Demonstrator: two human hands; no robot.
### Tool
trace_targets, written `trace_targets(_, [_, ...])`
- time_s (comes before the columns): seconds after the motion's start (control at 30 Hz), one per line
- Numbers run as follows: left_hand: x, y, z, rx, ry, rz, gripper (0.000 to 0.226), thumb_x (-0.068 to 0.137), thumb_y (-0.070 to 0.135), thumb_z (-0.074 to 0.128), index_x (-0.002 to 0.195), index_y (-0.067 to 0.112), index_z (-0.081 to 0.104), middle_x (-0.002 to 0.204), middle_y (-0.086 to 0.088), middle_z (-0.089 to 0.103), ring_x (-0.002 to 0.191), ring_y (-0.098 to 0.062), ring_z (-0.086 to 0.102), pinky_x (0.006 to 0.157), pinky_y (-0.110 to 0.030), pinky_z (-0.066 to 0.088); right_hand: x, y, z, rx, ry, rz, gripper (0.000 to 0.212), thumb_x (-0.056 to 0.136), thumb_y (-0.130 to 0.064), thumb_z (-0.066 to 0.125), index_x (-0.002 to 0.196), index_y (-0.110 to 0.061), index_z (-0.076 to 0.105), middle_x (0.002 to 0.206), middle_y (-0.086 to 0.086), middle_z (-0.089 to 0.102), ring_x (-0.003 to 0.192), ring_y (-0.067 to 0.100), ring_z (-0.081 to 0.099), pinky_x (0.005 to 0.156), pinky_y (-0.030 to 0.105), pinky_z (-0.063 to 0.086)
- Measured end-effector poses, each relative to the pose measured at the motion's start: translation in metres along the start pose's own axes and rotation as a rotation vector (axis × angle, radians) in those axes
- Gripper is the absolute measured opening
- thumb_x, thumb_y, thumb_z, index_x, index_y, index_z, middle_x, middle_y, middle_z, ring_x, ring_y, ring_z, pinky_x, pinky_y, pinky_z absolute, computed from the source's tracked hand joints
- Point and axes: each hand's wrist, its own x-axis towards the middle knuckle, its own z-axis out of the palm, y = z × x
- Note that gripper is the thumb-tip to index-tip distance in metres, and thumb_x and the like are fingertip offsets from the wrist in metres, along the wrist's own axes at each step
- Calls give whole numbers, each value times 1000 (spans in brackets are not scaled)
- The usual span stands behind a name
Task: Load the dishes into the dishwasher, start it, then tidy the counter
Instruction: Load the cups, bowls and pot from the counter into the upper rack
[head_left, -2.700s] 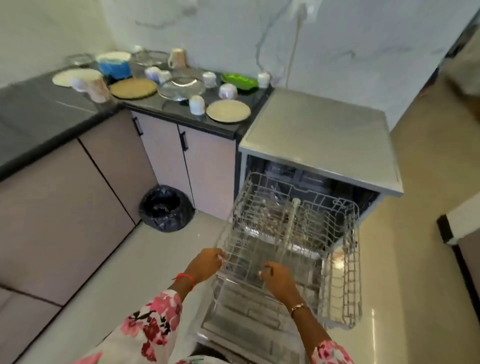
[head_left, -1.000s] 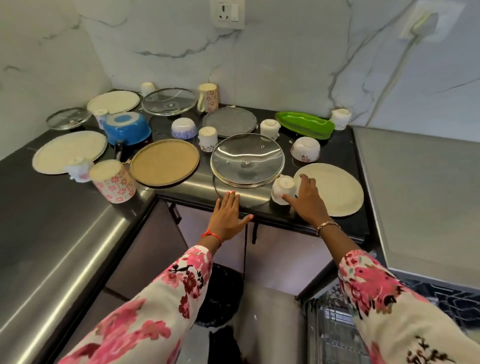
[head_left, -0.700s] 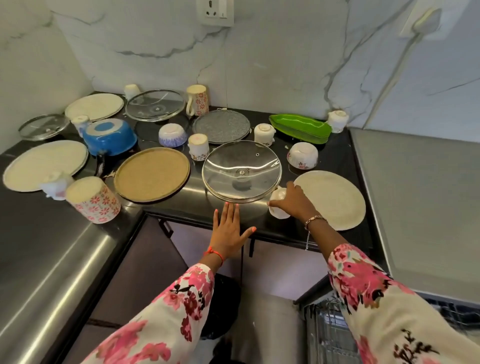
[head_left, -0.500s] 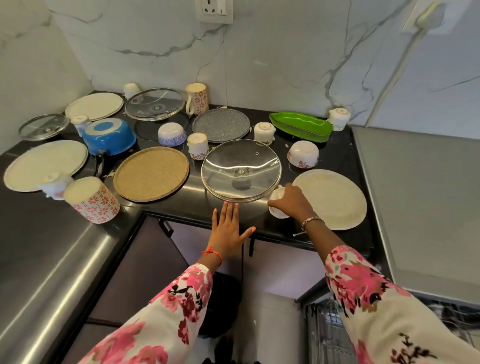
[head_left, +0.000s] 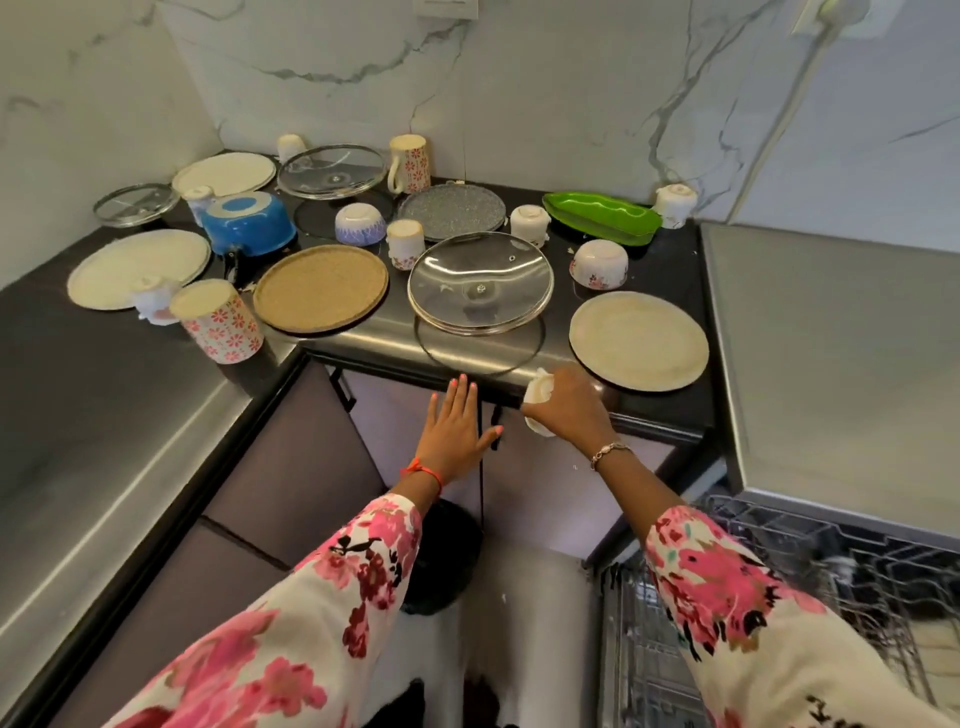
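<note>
White cup (head_left: 538, 388) is now off the counter (head_left: 363, 338). Half a second ago it stood on the dark top in the gap between the glass lid (head_left: 480, 283) and the cream plate (head_left: 639, 340); now it hangs just in front of the counter's front edge, over the cupboard doors. The right grip (head_left: 569, 410) is clenched around it, fingers wrapped over its middle, so only white patches show above and below the knuckles. Those patches put its long axis roughly from the counter edge back toward the person, tipped away from upright; which end is the mouth cannot be told. The left grip (head_left: 451, 436) is released, fingers straight and spread. It has drawn back from the top, its fingertips now at the front edge.
</note>
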Motion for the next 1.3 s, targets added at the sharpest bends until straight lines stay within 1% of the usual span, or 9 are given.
trace_targets(0.23, [-128, 34, 46, -40, -88, 39, 74, 97, 51, 28, 149, 8, -2, 158, -9, -8, 145, -21, -11, 116, -40, -10, -131, 37, 19, -30, -58, 132, 65, 75, -31, 72, 130, -11, 44, 132, 15, 44, 117, 33, 50, 93, 37, 44])
trace_targets(0.47, [-276, 86, 111, -76, -116, 90, 73, 96, 52, 32, 149, 8, 9, 158, -8, 1, 146, -21, -6, 116, -40, -9, -303, 103, 41, -42, -110, 218, 62, 71, -26, 75, 126, -10, 52, 125, 17, 56, 115, 34, 54, 93, 38, 47])
trace_targets(0.63, [-366, 138, 148, -92, -202, 188, 83, 85, 64, 17, 147, 9, 19, 156, -8, 13, 146, -23, 3, 117, -41, -2, -420, 154, 44, 21, -136, 338, 53, 70, -23, 76, 117, -7, 59, 117, 15, 62, 109, 30, 58, 87, 32, 46])
trace_targets(0.7, [-392, 157, 162, -39, -225, 257, 85, 83, 65, 12, 146, 9, 21, 156, -8, 16, 146, -23, 6, 117, -41, 1, -457, 178, 43, 55, -141, 390, 52, 69, -21, 75, 117, -10, 59, 115, 12, 62, 107, 29, 59, 88, 35, 50])
trace_targets(0.77, [-411, 173, 175, -20, -237, 281, 78, 88, 61, 18, 146, 9, 21, 155, -8, 17, 145, -23, 7, 116, -41, 3, -485, 199, 41, 41, -157, 422, 56, 69, -22, 76, 120, -12, 56, 119, 12, 60, 109, 30, 58, 89, 37, 49])
trace_targets(0.87, [-433, 202, 194, -15, -295, 328, 82, 86, 63, 14, 147, 9, 17, 157, -7, 13, 146, -22, 4, 117, -39, 1, -521, 234, 31, 49, -150, 473, 61, 70, -20, 76, 126, -14, 53, 125, 14, 55, 114, 31, 54, 93, 39, 46])
trace_targets(0.97, [-442, 232, 215, 0, -338, 356, 67, 97, 46, 34, 148, 8, 12, 157, -7, 8, 146, -21, 1, 116, -37, -3, -546, 272, 21, 47, -140, 535, 67, 71, -22, 76, 132, -19, 47, 129, 15, 49, 118, 32, 50, 96, 39, 44])
trace_targets(1.1, [-440, 280, 234, -37, -360, 381, 65, 97, 41, 40, 147, 8, 15, 157, -8, 8, 146, -21, 0, 116, -37, -5, -560, 320, 0, 47, -147, 573, 74, 71, -26, 76, 135, -19, 40, 130, 16, 46, 120, 33, 48, 96, 41, 44])
trace_targets(1.3, [-419, 350, 265, -39, -396, 358, 65, 98, 41, 37, 148, 8, 12, 157, -8, 8, 146, -21, 0, 118, -39, -4, -546, 396, -41, 72, -160, 518, 67, 69, -19, 77, 129, -19, 47, 123, 16, 48, 116, 35, 48, 94, 43, 46])
